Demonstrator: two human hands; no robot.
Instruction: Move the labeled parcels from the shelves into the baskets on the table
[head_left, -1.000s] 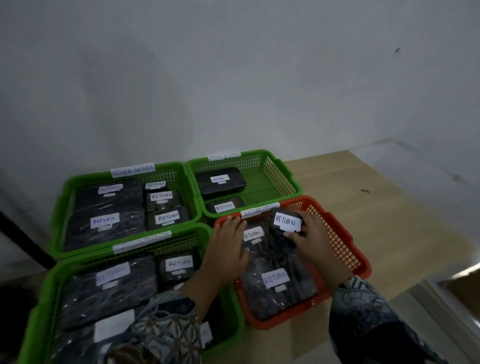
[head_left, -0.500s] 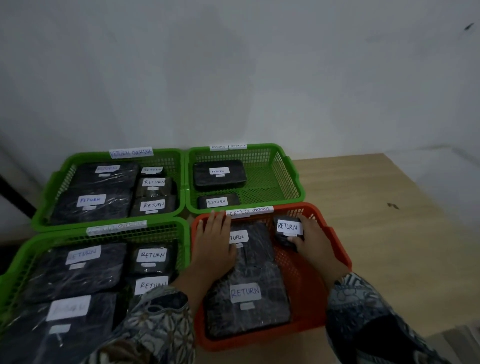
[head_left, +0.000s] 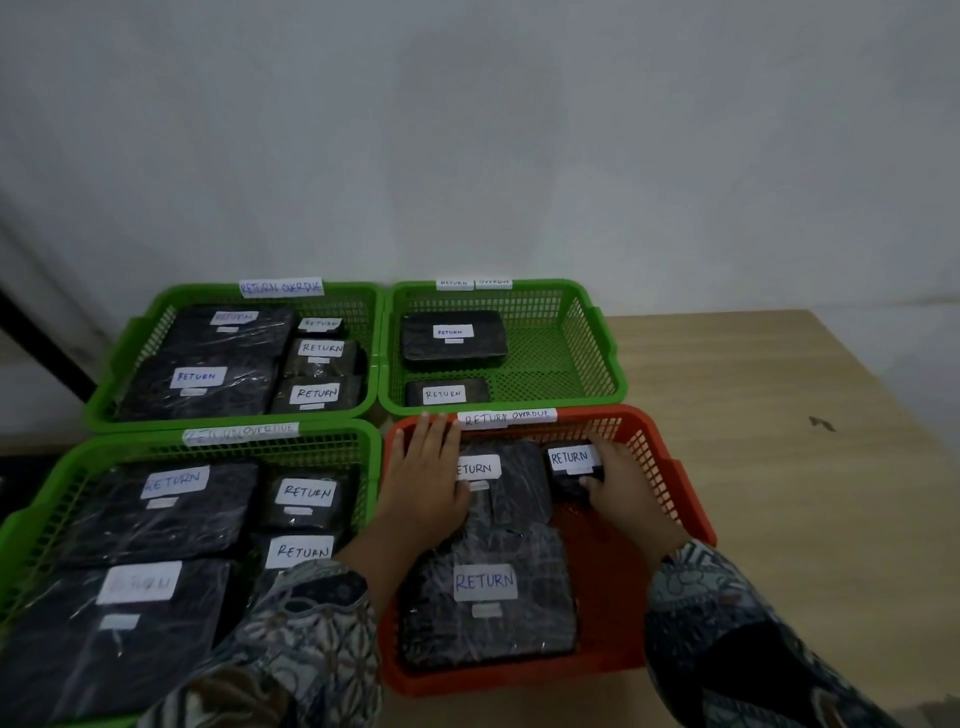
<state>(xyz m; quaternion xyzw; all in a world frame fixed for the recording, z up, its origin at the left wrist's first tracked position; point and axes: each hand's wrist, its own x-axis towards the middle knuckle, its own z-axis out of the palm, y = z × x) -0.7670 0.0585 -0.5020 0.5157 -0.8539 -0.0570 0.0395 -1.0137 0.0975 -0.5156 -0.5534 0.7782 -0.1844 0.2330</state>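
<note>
Placement step in hand: a small parcel (head_left: 569, 460) labeled RETURN is held by the right grip (head_left: 631, 493) at the far right of the orange basket (head_left: 693, 512). The thumb is set on its near edge and the fingers are curled over its far edge. Whether it already rests on the basket floor cannot be told. The left grip (head_left: 426, 478) is laid flat, fingers straight, on the medium parcel (head_left: 517, 486) at the far left of the same basket. Nothing is held by it; it is probably steadying that parcel. A large parcel (head_left: 488, 623) lies at the near end. The basket stands on the counter (head_left: 779, 493), with a green basket (head_left: 597, 353) just beyond it, part filled. Next move, as judged: the small parcel is to be set down label up, just beside the medium parcel, and let go. The fingers must be drawn out clear of the mesh wall. Both grips are then to be withdrawn for another parcel; the shelves are not in view.
</note>
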